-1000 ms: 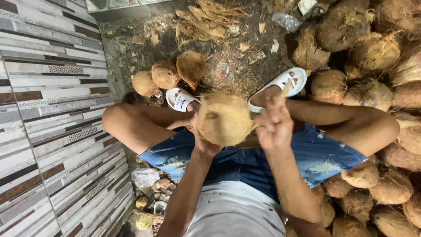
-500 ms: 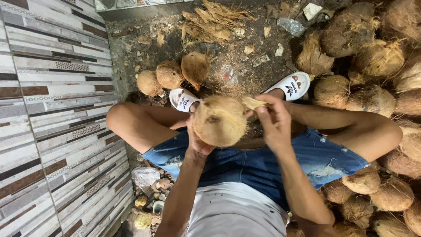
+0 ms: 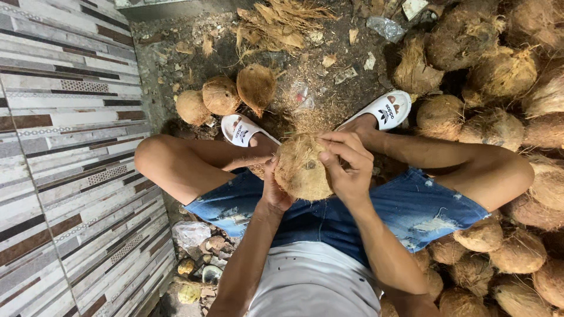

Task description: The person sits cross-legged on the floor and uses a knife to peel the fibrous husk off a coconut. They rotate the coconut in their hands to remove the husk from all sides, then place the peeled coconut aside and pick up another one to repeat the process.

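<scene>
Head camera looks down on a seated person's lap, where both hands hold a husked brown coconut (image 3: 302, 167) between the knees, above blue denim shorts (image 3: 411, 205). Left hand (image 3: 275, 191) cups the coconut from below and from the side nearer the tiled wall, its grip closed around the shell with the palm pressed against it. Right hand (image 3: 348, 167) lies over the coconut's other side, fingers (image 3: 338, 144) curled across the top edge, so this grip is closed on the coconut too. Two white slides (image 3: 241, 129) rest on the dirt floor (image 3: 329, 100) just beyond the coconut, one on each foot. Three peeled coconuts (image 3: 220, 97) lie together on the floor near the slide by the wall, the third one split open like a cup. A clump of dry husk fibre (image 3: 282, 20) lies farther out on the floor. A heap of unpeeled, hairy coconuts (image 3: 499, 76) fills the person's right side and runs down past the knee. A striped tiled wall (image 3: 64, 152) stands on the left side.
</scene>
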